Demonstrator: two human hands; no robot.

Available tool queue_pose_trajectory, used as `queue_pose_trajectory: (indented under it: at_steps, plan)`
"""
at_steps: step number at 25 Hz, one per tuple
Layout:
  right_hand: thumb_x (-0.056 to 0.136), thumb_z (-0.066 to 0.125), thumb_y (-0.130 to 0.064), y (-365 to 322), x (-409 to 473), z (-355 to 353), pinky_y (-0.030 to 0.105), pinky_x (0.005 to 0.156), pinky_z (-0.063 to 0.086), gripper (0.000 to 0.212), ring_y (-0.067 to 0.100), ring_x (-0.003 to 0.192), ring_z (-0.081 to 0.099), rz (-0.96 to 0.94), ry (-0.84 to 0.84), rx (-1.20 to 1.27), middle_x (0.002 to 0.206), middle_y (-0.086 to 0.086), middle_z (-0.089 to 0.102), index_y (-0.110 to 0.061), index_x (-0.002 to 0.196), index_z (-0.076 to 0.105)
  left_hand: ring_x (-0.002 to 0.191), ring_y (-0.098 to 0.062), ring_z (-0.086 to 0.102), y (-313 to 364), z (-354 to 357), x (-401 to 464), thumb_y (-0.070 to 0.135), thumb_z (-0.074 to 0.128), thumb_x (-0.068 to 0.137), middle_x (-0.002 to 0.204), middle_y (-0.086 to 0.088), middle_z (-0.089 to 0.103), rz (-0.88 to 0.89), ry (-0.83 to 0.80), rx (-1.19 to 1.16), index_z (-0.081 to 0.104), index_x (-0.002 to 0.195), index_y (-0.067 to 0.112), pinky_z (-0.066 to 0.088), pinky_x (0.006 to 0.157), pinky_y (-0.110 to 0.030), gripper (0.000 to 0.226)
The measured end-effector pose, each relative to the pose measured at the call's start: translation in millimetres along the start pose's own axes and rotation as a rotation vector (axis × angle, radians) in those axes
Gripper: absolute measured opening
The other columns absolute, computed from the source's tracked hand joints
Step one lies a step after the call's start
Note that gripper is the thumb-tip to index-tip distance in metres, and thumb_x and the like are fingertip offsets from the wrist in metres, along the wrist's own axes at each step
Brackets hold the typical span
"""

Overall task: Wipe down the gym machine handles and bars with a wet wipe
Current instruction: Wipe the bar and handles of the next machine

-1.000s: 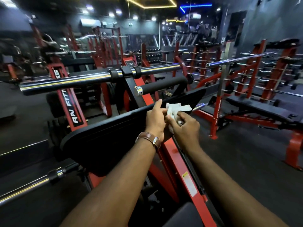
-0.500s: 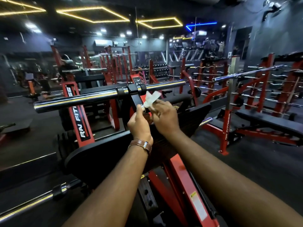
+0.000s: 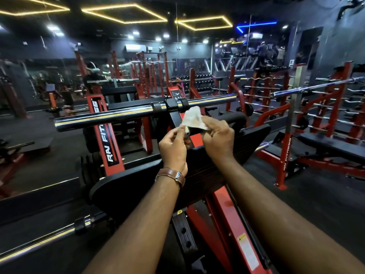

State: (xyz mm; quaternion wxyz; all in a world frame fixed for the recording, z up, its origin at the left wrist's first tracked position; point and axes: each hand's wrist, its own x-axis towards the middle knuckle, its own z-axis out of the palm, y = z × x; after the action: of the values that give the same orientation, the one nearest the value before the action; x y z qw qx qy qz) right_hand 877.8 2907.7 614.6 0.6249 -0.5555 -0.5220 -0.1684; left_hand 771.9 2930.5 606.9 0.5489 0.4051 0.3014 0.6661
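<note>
A: Dim gym floor, dark rubber; yellow hexagon light strips (image 3: 126,13) on a black ceiling, rows of red steel racks (image 3: 333,107) behind.

B: Wet wipe?

A: White, thin, crumpled into a loose peak with a faint tan smudge. The wet wipe (image 3: 192,117) sits just below and in front of the chrome bar (image 3: 122,117), above the far edge of the black pad (image 3: 126,186).

B: Hands?

A: Both pinch it. Right hand (image 3: 218,138) has fingers curled, thumb and forefinger clamped on the wipe's right lower edge. Left hand (image 3: 173,147) pinches the lower left corner, fingers bent; brown leather strap (image 3: 170,175) with metal buckle on that wrist.

B: Machine surfaces?

A: Bar is round, polished, mirror-bright, reflecting a yellow streak; black collars (image 3: 171,104) clamp its middle. A small chrome end cap (image 3: 186,131) shows between the hands. Pad is matte black, broad, rounded at the corner. Frame is glossy red painted steel (image 3: 227,220), with a warning sticker (image 3: 247,252) too blurred to read.
</note>
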Motion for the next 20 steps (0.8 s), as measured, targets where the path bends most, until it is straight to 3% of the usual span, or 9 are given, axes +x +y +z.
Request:
queue_pose_trajectory:
  at_steps: [2,6,8,11,13,16,18,20]
  plan:
    - [0.068,0.057,0.006,-13,-2,6,0.035,0.075,0.053,0.035,0.02,0.076,0.057,0.077,0.058,-0.033,0.085,0.004,0.074,-0.011,0.091,0.076,0.069,-0.015,0.063,-2,-1,3,0.026,0.072,0.09,0.078,-0.003,0.072,0.012,-0.012,0.052,0.077,0.084,0.014,0.052,0.063,-0.029,0.015]
    - [0.067,0.057,0.004,-19,-19,12,0.021,0.088,0.049,0.047,0.016,0.094,0.063,-0.019,-0.038,0.059,0.108,0.003,0.074,-0.01,0.108,0.076,0.064,-0.017,0.059,-1,-4,5,0.009,0.067,0.084,0.07,-0.003,0.068,0.017,0.003,0.064,0.076,0.077,0.014,0.048,0.06,-0.033,0.012]
    - [0.065,0.056,0.009,-2,-2,5,0.017,0.086,0.047,0.048,0.021,0.093,0.065,0.132,0.111,0.043,0.104,0.003,0.073,-0.01,0.104,0.076,0.057,-0.013,0.055,3,-5,5,0.014,0.071,0.088,0.07,-0.004,0.068,0.019,-0.027,0.083,0.076,0.085,0.01,0.046,0.052,-0.025,0.008]
    - [0.07,0.053,0.016,-14,-2,9,-0.001,0.082,0.037,0.04,0.018,0.091,0.058,0.43,0.24,0.112,0.11,0.008,0.054,-0.004,0.103,0.067,0.057,-0.011,0.057,4,-6,5,0.02,0.073,0.089,0.071,-0.001,0.07,0.017,-0.036,0.072,0.077,0.085,0.009,0.046,0.052,-0.021,0.013]
    - [0.083,0.053,0.011,-42,-20,23,0.01,0.079,0.046,0.03,0.013,0.087,0.06,0.645,0.227,0.393,0.106,0.005,0.056,-0.008,0.104,0.061,0.062,-0.01,0.062,4,-6,5,0.02,0.075,0.088,0.071,0.0,0.072,0.016,-0.027,0.06,0.078,0.086,0.008,0.05,0.057,-0.024,0.013]
    - [0.094,0.047,0.002,-43,-4,28,0.02,0.048,0.049,0.023,0.009,0.053,0.062,1.113,0.382,1.052,0.081,0.002,0.063,-0.016,0.084,0.057,0.06,-0.007,0.061,6,-7,7,0.02,0.076,0.087,0.069,0.002,0.071,0.038,-0.034,0.099,0.077,0.08,0.012,0.049,0.056,-0.021,0.011]
    - [0.097,0.045,-0.004,-32,11,27,0.027,0.047,0.053,0.018,0.019,0.066,0.066,1.343,0.376,1.234,0.099,0.012,0.069,-0.012,0.091,0.06,0.056,-0.008,0.056,8,-8,8,0.019,0.075,0.088,0.065,0.0,0.069,0.052,-0.056,0.125,0.077,0.077,0.012,0.047,0.054,-0.02,0.014]
    - [0.102,0.04,-0.011,-39,8,31,0.031,0.057,0.056,0.025,0.027,0.075,0.063,1.357,0.258,1.338,0.095,0.016,0.07,-0.009,0.092,0.063,0.054,-0.007,0.054,12,-8,7,0.018,0.074,0.089,0.065,-0.001,0.068,0.038,-0.06,0.129,0.077,0.08,0.01,0.045,0.052,-0.02,0.012]
